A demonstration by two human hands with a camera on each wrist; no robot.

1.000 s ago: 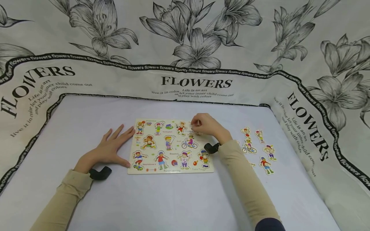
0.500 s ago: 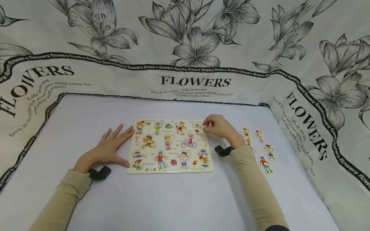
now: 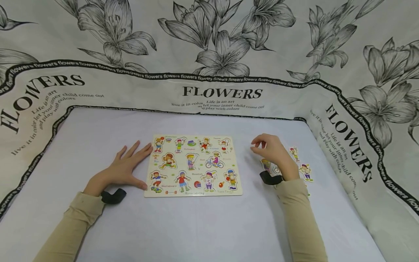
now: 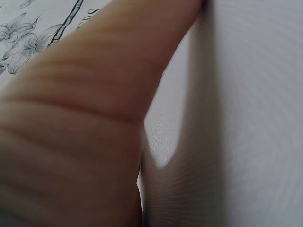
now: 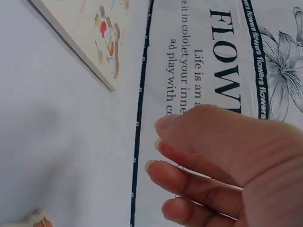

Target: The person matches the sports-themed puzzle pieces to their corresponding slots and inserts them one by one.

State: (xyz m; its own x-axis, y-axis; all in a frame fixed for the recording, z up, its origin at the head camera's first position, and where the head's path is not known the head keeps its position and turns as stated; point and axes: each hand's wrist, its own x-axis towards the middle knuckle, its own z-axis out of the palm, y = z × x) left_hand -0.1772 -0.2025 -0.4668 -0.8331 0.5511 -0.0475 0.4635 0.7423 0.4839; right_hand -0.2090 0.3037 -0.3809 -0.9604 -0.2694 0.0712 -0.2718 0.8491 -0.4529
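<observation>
A pale puzzle board (image 3: 183, 175) printed with sports children lies on the white table. Spread at its left edge is my left hand (image 3: 126, 169), fingertips and thumb touching the board's side; the left wrist view shows mostly its skin (image 4: 80, 104) close up. To the right of the board hovers my right hand (image 3: 271, 149), fingers loosely bent and holding nothing. In the right wrist view its thumb (image 5: 203, 125) and fingers are bare against the cloth. A tennis player figure (image 3: 224, 146) sits in the board's upper right corner.
Several loose puzzle pieces lie right of the board, among them a purple-and-yellow figure (image 3: 306, 171) and a small figure (image 3: 294, 154). Others are partly hidden under the right hand and sleeve. A flower-printed cloth wall (image 3: 222, 95) rises around the table's far and side edges.
My right hand has moved right, off the board's upper right corner, uncovering the tennis player figure, and is now over the side near the loose pieces. The left hand stays put.
</observation>
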